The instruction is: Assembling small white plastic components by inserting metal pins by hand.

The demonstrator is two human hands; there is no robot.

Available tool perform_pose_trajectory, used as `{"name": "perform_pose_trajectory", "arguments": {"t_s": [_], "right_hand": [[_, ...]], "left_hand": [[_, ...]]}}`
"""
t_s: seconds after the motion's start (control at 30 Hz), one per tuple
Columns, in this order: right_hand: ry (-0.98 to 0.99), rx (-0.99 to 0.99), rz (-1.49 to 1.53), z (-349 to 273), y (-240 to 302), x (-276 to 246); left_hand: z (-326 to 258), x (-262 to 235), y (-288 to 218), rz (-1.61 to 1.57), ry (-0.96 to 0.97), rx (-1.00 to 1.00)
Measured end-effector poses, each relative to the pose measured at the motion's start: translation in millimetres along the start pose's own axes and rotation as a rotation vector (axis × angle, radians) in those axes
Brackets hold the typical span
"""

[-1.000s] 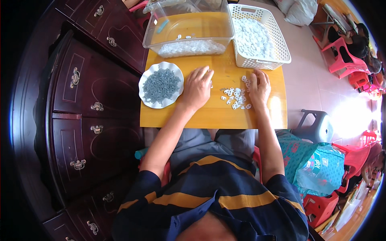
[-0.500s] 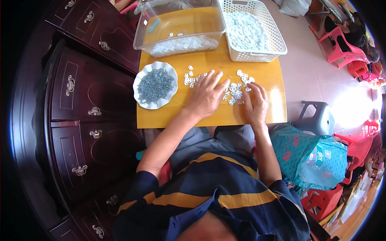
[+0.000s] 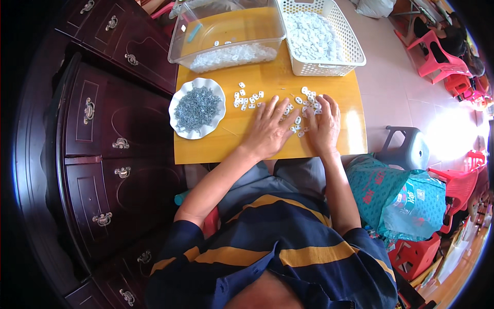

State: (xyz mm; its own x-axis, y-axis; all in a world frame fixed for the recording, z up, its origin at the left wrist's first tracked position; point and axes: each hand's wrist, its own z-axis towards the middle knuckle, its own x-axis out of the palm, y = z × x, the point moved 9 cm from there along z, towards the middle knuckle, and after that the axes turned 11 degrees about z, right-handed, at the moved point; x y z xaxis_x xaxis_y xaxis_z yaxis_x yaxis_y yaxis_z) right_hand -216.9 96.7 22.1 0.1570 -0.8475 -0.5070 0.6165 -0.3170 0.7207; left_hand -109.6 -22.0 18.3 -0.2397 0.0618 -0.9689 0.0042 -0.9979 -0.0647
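Note:
Small white plastic pieces with dark holes (image 3: 299, 100) lie scattered on the yellow tabletop (image 3: 216, 149). My left hand (image 3: 269, 129) is spread palm down at the left edge of the larger group, its fingers over some pieces. On the other side of that group, my right hand (image 3: 323, 126) rests with fingers stretched over several pieces, hiding them. Neither hand visibly grips anything. A smaller group of the same pieces (image 3: 245, 101) lies left of my left hand. Further left stands a white wavy-rimmed plate (image 3: 175, 119) heaped with small grey metal screws (image 3: 197, 108).
At the back stand a clear plastic bin (image 3: 175, 49) with white pieces and a white perforated basket (image 3: 355, 54) full of them. Dark wooden cabinets (image 3: 123, 113) flank the left side. To the right are a grey stool (image 3: 406, 147) and a teal bag (image 3: 378, 190).
My left hand has shifted slightly, uncovering pieces in the left group. My right hand has moved up and left over the larger group, whose pieces have been shifted about.

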Motion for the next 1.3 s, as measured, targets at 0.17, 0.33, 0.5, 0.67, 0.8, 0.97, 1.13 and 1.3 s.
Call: {"name": "perform_pose_trajectory", "arguments": {"t_s": [0.17,0.33,0.5,0.67,0.8,0.97,1.13,1.3], "right_hand": [[-0.039,0.024,0.067,-9.8,-9.0,-15.0],[-0.005,0.051,0.076,-30.2,-6.8,-30.7],[0.021,0.070,0.022,-44.9,1.1,-36.3],[0.058,0.084,0.021,-49.5,1.6,-34.0],[0.100,0.070,0.017,-54.9,9.0,-29.8],[0.003,0.157,0.190,-59.0,-1.3,-36.2],[-0.161,0.379,0.560,-75.6,-43.0,-35.4],[-0.242,0.417,0.785,-77.2,-45.8,-35.4]], "left_hand": [[-8.2,-4.0,6.2,-0.020,-0.024,-0.022],[-20.4,-8.5,7.9,-0.031,-0.015,-0.014],[-24.4,-12.2,2.3,-0.038,0.021,0.009],[-34.5,-4.4,8.1,-0.045,0.067,-0.004],[-46.9,-4.2,31.6,0.029,0.049,-0.074],[-38.3,-15.1,10.9,-0.027,0.020,-0.028],[-29.0,-4.9,-37.1,-0.126,0.060,0.095],[-31.3,11.0,-36.7,-0.056,0.138,0.086]]}}
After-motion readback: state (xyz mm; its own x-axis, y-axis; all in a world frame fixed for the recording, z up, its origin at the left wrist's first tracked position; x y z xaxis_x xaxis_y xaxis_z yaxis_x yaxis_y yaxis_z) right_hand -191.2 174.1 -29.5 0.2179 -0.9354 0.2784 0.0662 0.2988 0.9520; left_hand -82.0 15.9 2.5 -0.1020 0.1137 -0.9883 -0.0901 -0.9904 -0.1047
